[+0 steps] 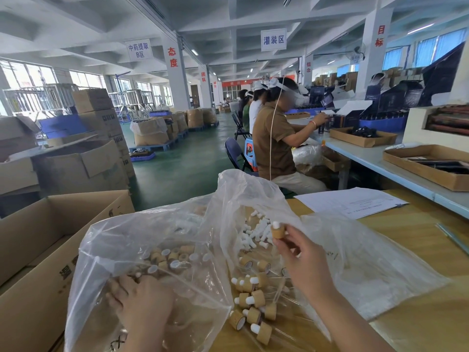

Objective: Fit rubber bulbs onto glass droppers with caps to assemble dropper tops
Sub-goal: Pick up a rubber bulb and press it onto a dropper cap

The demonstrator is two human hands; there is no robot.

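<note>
My right hand [302,252] holds up a tan wood-look cap with a white rubber bulb [277,229] poking from its top. My left hand [142,301] reaches inside a clear plastic bag [121,240] of loose tan caps [172,257]; its fingers are curled among them, and whether they grip one is hidden. A second clear bag [253,196] behind holds several loose white bulbs [256,232]. Assembled dropper tops with glass tubes [253,298] lie in a heap between my hands on the wooden table.
An open cardboard box [38,240] stands at my left. Paper sheets [352,201] and a thin rod [454,237] lie on the yellow table [418,250] at right. Other seated workers [276,138] sit ahead at a long bench with trays; stacked cartons fill the left.
</note>
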